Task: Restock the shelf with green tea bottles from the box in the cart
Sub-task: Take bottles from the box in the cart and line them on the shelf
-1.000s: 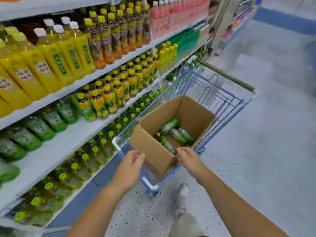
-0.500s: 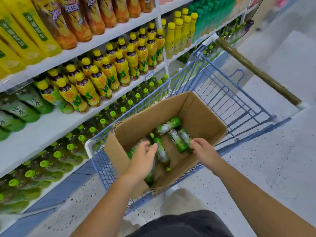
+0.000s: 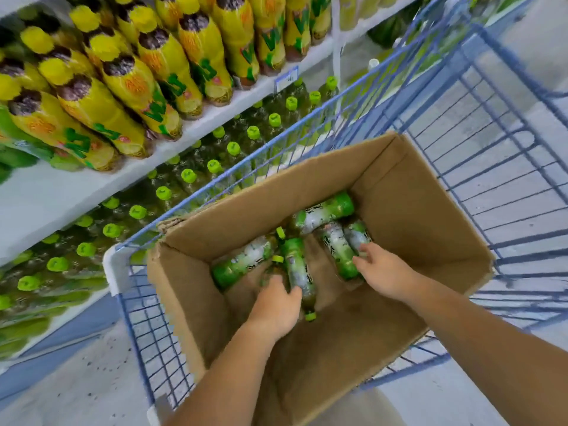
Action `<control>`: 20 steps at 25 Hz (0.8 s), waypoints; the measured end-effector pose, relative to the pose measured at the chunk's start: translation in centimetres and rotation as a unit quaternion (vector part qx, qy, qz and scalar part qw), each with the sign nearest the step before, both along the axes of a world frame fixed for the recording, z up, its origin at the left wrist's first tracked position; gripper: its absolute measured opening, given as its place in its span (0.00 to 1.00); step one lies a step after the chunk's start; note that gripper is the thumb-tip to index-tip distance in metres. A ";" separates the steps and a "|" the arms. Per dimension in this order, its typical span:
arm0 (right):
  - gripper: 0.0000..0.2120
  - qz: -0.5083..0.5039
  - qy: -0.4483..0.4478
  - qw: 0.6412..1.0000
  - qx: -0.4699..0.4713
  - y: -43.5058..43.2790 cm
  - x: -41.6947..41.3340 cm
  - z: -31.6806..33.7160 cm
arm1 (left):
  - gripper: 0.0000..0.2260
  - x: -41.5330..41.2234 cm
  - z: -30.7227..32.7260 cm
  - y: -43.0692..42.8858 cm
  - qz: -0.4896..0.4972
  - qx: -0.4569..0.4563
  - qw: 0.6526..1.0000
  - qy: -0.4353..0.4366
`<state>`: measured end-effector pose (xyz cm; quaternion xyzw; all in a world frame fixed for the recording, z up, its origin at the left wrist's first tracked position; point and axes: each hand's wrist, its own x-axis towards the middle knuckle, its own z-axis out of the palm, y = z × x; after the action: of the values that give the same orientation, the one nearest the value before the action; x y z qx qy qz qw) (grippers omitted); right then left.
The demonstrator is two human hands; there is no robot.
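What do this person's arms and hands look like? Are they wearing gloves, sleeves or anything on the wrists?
Both arms are bare along all of their visible length: no sleeves show. The left hand and the right hand are bare too, without gloves. I see no watch, bracelet or ring, though the picture is a little blurred, so a thin ring could escape notice. The nails look short and plain.

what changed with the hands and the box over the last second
Both hands went from the box's near rim down inside it. The left hand now closes on a bottle; the right hand reaches a bottle beside it. The box stays in the cart.
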<state>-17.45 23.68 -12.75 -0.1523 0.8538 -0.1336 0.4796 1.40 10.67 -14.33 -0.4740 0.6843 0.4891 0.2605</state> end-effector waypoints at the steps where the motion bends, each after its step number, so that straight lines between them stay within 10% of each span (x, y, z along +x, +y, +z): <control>1: 0.25 0.009 0.002 1.000 0.011 -0.2 -0.5 -1.5 | 0.19 -0.8 -1.6 -0.1 -0.031 -0.008 0.999 -0.015; 4: 0.26 0.050 -0.002 0.998 0.049 -0.6 -2.1 -6.0 | 0.26 -2.7 -6.4 -0.4 -0.223 -0.084 0.969 -0.064; 13: 0.25 0.105 0.044 0.990 0.083 -1.7 -5.0 -16.9 | 0.29 -7.8 -16.7 -1.7 -0.735 -0.306 0.605 0.003; 20: 0.23 0.097 0.075 0.988 0.089 -3.4 -3.8 -18.9 | 0.20 -9.3 -14.6 -2.6 -0.753 -0.288 0.590 0.050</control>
<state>-21.26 20.31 -31.65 -0.2010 0.8771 0.0015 0.4363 -7.95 8.08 -28.92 0.1851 0.9144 -0.0804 0.3509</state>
